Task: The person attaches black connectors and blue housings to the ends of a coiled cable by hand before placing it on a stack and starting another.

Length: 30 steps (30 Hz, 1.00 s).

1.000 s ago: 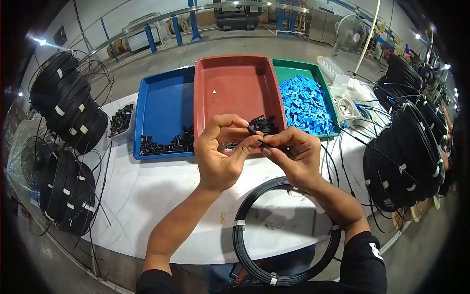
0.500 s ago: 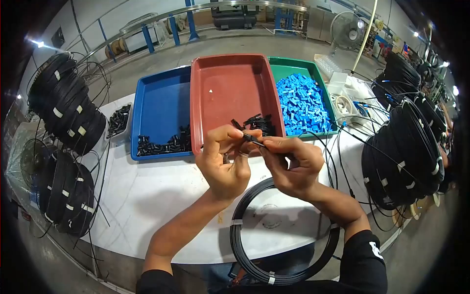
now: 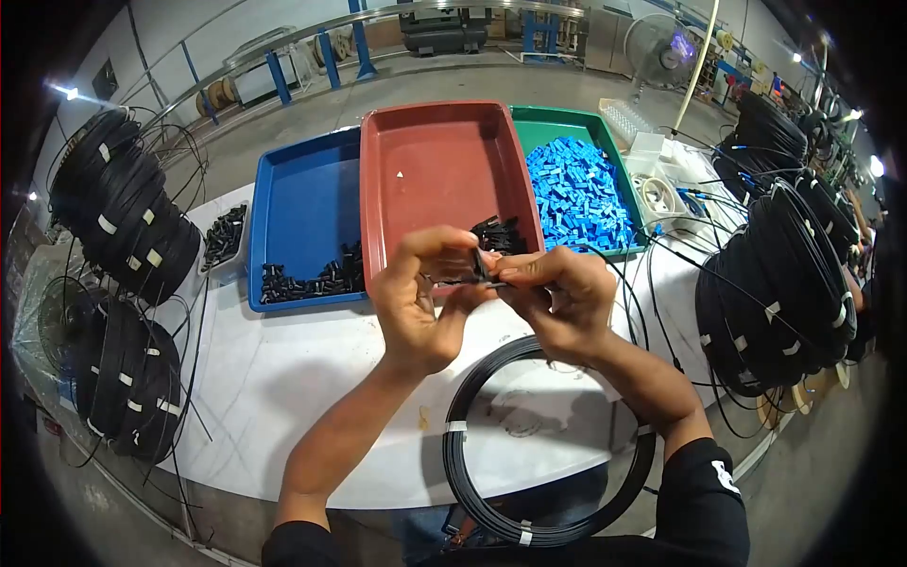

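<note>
In front of the red tray, my left hand (image 3: 414,310) pinches a small black connector part (image 3: 479,265) between thumb and fingers, the part standing nearly upright. Touching its lower end is my right hand (image 3: 567,300), closed in a pinch on what looks like the tip of a black cable; the fingers hide most of it. A coil of black cable (image 3: 455,460), bound with white tape, lies below my hands over the table's front edge. Black parts (image 3: 499,236) are heaped in the tray just behind my fingers.
The red tray (image 3: 435,161) stands between a blue tray (image 3: 307,189) with black parts and a green tray (image 3: 619,161) full of blue clips. Large cable coils flank the table, left (image 3: 123,213) and right (image 3: 775,293). A tub of black parts (image 3: 225,236) sits at left.
The black connector part has turned from lying slantwise to nearly upright in my left fingers. My left fingers have spread further apart vertically, and the right hand has shifted slightly left.
</note>
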Motion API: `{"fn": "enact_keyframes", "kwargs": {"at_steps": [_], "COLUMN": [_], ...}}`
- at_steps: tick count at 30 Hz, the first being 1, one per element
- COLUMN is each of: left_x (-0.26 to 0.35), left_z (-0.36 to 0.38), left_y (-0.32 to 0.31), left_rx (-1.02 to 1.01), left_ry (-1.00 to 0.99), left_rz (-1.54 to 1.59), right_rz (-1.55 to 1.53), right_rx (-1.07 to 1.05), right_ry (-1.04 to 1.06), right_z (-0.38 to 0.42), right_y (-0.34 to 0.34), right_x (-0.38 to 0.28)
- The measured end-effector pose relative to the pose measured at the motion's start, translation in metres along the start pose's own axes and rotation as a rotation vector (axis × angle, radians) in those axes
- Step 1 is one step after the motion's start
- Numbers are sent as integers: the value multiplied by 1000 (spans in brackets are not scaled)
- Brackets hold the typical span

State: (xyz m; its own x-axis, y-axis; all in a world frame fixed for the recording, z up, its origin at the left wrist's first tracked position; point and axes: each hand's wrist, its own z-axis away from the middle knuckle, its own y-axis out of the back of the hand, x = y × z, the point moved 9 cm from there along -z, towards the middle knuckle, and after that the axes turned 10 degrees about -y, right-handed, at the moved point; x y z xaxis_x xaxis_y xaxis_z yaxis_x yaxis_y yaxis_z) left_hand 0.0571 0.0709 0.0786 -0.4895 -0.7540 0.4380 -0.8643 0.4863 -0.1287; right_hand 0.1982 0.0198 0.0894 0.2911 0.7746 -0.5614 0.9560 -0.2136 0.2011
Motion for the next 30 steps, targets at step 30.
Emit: {"fn": "enact_keyframes", "kwargs": {"at_steps": [30], "left_x": [44], "left_z": [-32], "left_y": [6], "left_rx": [-414], "left_ry": [116], "left_rz": [-658], "right_rz": [-105], "right_rx": [-213], "right_ry": [-407], "right_z": [-16], "right_y": [20], "right_x": [10]}}
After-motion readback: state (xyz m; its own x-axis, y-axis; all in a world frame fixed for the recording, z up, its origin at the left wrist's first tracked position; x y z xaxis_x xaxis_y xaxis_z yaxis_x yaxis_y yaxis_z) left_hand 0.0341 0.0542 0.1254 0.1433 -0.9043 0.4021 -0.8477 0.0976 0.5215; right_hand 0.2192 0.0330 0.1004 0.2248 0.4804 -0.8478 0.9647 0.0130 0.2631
